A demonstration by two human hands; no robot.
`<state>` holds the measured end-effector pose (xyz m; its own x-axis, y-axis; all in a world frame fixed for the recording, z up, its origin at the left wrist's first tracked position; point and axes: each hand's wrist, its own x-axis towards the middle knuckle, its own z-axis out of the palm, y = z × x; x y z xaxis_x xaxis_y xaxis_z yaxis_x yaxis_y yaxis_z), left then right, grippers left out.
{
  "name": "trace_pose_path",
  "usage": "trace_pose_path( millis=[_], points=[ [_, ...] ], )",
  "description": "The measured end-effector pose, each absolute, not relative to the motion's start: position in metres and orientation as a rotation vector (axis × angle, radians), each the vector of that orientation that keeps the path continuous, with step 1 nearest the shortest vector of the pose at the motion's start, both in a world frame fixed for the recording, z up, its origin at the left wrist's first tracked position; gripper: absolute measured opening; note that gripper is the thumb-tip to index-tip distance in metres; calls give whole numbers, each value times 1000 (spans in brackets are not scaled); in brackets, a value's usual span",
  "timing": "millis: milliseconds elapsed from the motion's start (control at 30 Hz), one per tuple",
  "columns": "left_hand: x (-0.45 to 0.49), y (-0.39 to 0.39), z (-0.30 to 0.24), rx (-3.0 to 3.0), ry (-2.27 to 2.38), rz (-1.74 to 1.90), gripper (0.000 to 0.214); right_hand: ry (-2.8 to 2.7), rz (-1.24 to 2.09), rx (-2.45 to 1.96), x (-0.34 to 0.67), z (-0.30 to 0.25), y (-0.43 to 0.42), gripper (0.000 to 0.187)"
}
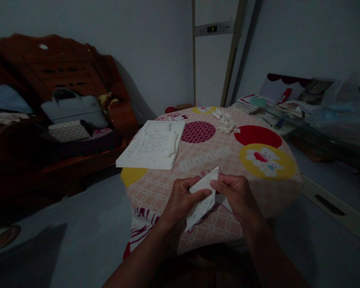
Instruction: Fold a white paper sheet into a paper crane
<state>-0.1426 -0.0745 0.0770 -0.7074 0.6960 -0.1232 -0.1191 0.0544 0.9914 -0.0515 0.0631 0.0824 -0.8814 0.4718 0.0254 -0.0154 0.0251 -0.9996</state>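
A folded white sheet of paper [202, 198] is held just above the near edge of the round table [258, 200]. My left hand [183, 200] grips its left side with the thumb pressed on top. On the other side, my right hand [237, 196] pinches the upper right part, fingers curled over the fold. The table wears a patterned cloth with red and yellow circles. A stack of white paper sheets [154, 146] lies on the table's left part, beyond my hands. Several small folded paper pieces [226, 122] sit near the far edge.
A dark wooden bench [78, 160] at the left carries a grey bag [73, 108] and a checked pouch [69, 131]. A glass-topped surface [318, 120] at the right holds books, papers and a plastic bag. Grey floor surrounds the table.
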Motion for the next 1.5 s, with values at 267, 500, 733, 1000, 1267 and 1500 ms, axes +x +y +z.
trace_pose_path(
  millis=[267,500,733,1000,1267,1500],
  points=[
    [-143,-74,74,578,1681,1666,30,-1836,1889,-518,-61,84,60,29],
    [-149,-66,69,363,1474,1704,34,-1523,2123,-554,-76,74,66,31],
    [-161,-57,67,287,1455,1909,33,-2062,2084,-501,-61,78,71,35],
    [-167,-54,68,310,1448,1888,33,-1964,2144,-370,-60,70,65,35],
    [-169,-52,68,446,1517,1739,32,-1910,2017,-466,-70,72,75,31],
    [-184,-51,61,616,1568,1695,39,-1576,1816,-626,-96,55,80,23]
  ],
)
